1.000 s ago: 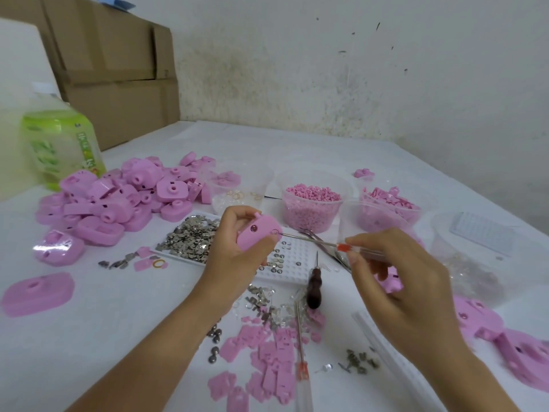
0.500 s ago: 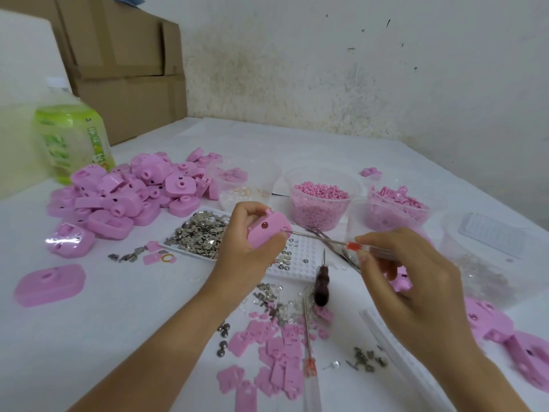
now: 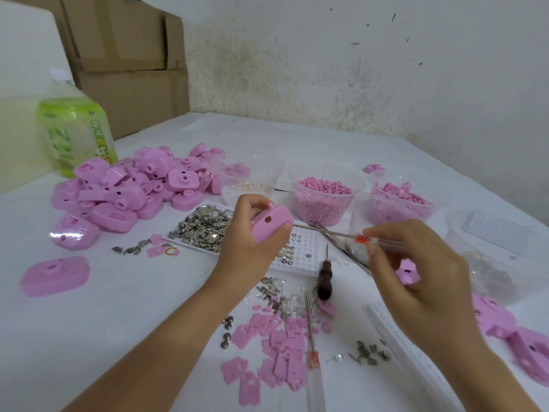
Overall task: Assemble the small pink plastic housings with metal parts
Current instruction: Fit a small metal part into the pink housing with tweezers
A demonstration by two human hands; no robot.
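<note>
Above the white table [image 3: 118, 307], the left hand [image 3: 246, 248] curls round a small pink housing [image 3: 273, 227], probably light, rigid and slick, best gripped by its rounded edges, while the right hand [image 3: 421, 272] pinches a thin clear-handled screwdriver [image 3: 360, 239] whose tip seems to touch its right side.

A white bench [image 3: 89, 337] fills the frame; a heap of pink housings [image 3: 124, 188] lies at centre left, a green bottle [image 3: 74, 135] standing behind it at upper left; a lone housing [image 3: 55, 275] lies near the left edge; mid-frame sits a tray of metal parts [image 3: 202, 226]; right of it, a tub of pink pellets [image 3: 323, 197]; flat pink plates [image 3: 276, 352], a dark-handled awl [image 3: 324, 278] and a clear-handled screwdriver [image 3: 312, 359] lie at lower centre.
</note>
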